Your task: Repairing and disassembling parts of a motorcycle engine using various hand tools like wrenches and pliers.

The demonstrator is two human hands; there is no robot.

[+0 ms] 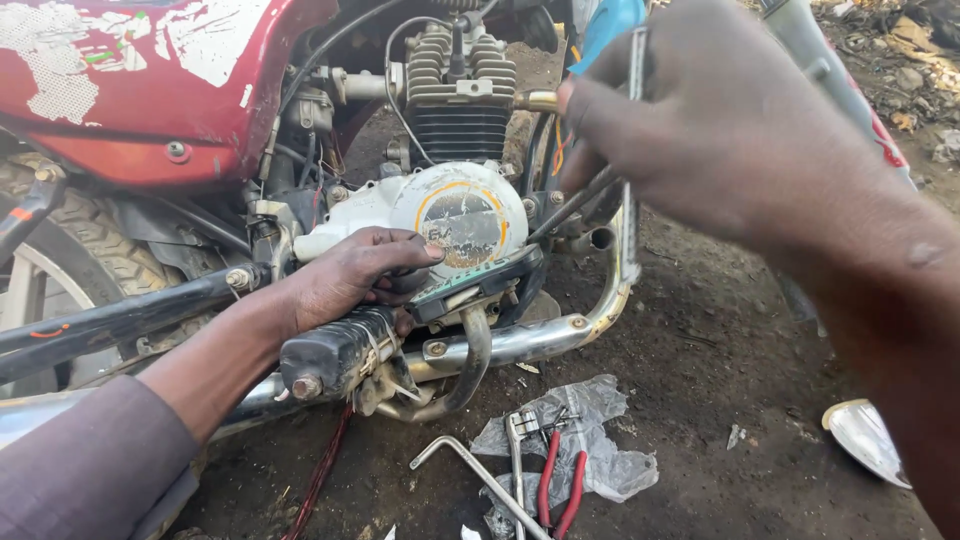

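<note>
A red motorcycle lies tilted on dirt ground, its white round engine cover point(455, 215) facing me. My left hand point(350, 275) rests on the engine case beside that cover, fingers curled over the lower edge above the black footrest point(335, 352). My right hand point(710, 120) is raised near the camera, closed around a thin metal rod-like tool point(630, 200) that points down toward the chrome exhaust pipe point(540, 340). The finned cylinder point(460, 95) stands above the cover.
On the ground below lie an L-shaped wrench point(470, 470), red-handled pliers point(560, 485) and a spanner on a crumpled plastic bag point(590, 440). A shiny curved metal piece point(865, 440) lies at right. The rear tyre point(90, 235) is at left.
</note>
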